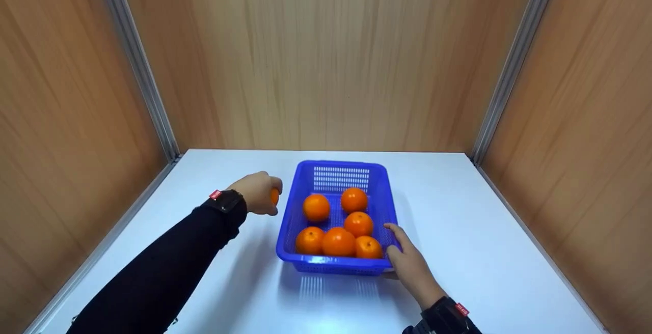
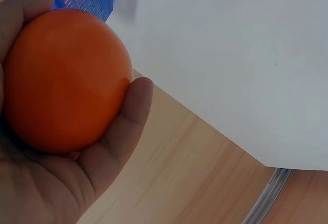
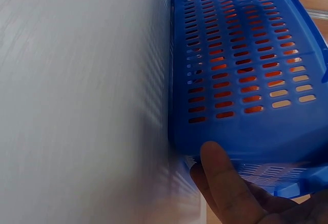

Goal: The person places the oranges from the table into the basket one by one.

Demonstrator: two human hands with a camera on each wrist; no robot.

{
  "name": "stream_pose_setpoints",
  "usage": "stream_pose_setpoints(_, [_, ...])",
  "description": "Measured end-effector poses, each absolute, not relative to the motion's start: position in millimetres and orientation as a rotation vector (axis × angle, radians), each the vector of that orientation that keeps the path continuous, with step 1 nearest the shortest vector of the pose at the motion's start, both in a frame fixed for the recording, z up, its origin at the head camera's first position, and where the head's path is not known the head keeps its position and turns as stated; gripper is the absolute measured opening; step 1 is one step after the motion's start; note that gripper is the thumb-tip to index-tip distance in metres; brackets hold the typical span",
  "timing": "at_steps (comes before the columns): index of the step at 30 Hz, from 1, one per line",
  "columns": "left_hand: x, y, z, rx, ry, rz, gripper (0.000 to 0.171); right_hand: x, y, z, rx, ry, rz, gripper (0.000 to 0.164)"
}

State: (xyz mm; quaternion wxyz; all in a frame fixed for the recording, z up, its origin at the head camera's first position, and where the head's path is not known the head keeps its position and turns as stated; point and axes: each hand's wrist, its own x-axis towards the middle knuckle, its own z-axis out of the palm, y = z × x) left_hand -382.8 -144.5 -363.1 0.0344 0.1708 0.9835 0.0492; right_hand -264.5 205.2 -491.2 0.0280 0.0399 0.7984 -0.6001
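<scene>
My left hand (image 1: 257, 193) grips an orange (image 2: 67, 80) to the left of a blue plastic basket (image 1: 336, 261), above the table. In the left wrist view the fingers and thumb curl round its sides; from the head only a sliver of it shows. My right hand (image 1: 411, 267) holds the basket's near right corner, with a finger and the thumb at the rim. Below, in the right wrist view, other fingertips (image 3: 214, 155) press its outer wall. Several oranges (image 1: 338, 242) lie in the basket, most gathered at the near end, two of them (image 1: 316, 207) farther back.
The basket stands on a white table (image 1: 489, 252). Wood-grain panels (image 1: 326, 59) enclose the back and both sides, with metal strips (image 1: 137, 59) at the corners. Black bands (image 1: 232, 201) sit on both wrists.
</scene>
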Motion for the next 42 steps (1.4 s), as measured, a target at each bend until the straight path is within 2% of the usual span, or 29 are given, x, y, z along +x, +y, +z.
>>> stream_pose_setpoints(13, [-382,-128,-353,0.534,3.007,0.150,0.044,-264,205,-489,0.113,2.433,-1.858,0.055])
stream_pose_setpoints(29, [-386,-94,-347,0.685,3.029,0.021,0.035,-264,205,-489,0.114,2.493,-1.828,0.055])
stream_pose_setpoints(42, [-385,-69,-341,0.601,2.942,0.062,0.044,-263,205,-488,0.118,2.483,-1.836,0.055])
